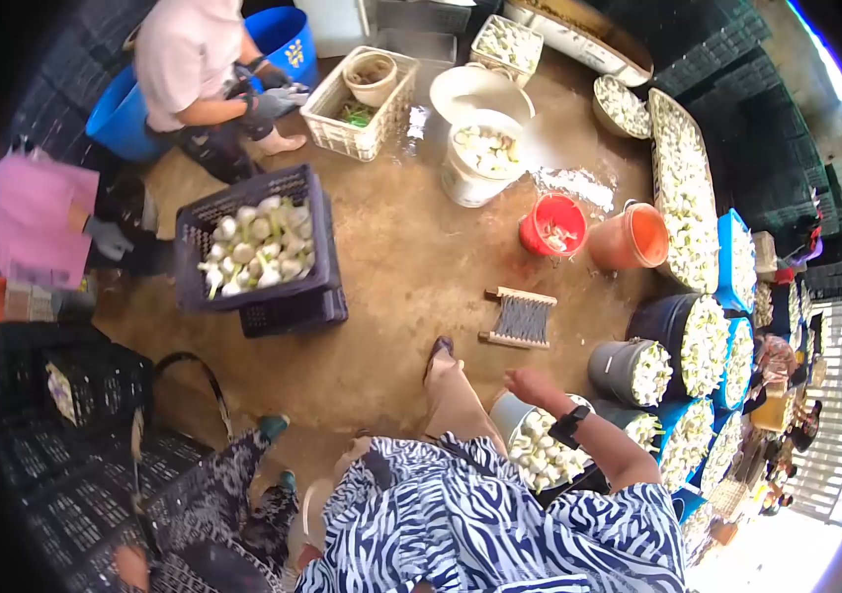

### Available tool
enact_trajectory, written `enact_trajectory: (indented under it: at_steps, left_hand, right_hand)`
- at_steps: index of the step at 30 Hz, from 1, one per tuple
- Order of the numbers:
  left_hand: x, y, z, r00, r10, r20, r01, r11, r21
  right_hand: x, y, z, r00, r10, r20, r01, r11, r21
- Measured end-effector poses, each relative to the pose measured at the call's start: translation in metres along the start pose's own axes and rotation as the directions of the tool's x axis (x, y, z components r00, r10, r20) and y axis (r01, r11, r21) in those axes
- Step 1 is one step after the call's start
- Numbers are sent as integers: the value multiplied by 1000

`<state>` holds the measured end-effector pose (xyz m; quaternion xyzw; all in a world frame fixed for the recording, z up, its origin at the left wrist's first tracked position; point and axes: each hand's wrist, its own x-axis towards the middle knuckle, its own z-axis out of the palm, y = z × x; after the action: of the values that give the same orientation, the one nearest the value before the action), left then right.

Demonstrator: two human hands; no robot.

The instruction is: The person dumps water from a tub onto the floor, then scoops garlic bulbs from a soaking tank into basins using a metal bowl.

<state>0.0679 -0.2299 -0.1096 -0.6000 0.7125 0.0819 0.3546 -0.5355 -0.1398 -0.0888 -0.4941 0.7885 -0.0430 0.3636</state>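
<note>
My right hand (532,386), with a black watch (568,425) on its wrist, hangs over the floor beside the rim of a bucket (503,413). Its fingers look curled, and nothing shows in them. White bulbs with short pale green stems (547,453) fill that bucket. A low stool with a woven dark seat (522,319) stands just beyond the hand. Of my left hand (308,555), only a bit of skin shows at the lower edge beside my zebra-print top; its fingers are hidden.
A dark crate of bulbs (261,247) rests on another crate at left, beside two gloved people. Red (552,225) and orange (631,237) buckets stand ahead on wet floor. Several full tubs line the right. Another person's patterned trousers (209,494) are close at lower left.
</note>
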Motion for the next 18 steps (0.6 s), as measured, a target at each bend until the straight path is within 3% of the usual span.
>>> enact_trajectory:
  at_steps: [4,7,12,15,18]
  left_hand:
    - [28,75,-86,999,39,7,-40,997,60]
    - [45,122,-138,998,61,17,-63,995,80]
    - [80,204,-216,994,109,-6,-108,986,125]
    - [106,256,-259,991,130,-28,-125,981,146]
    - [144,326,-305,984,176,-42,-168,976,138]
  right_hand:
    - [22,71,-68,995,99,28,-100,995,14]
    - [72,129,-121,990,91,110,-85,994,-62]
    - [155,161,-250,968,-59,-245,73,996,48]
    - [212,204,-315,952,-88,-293,108,993,52]
    - [230,246,-387,964,12,-264,1,999,50]
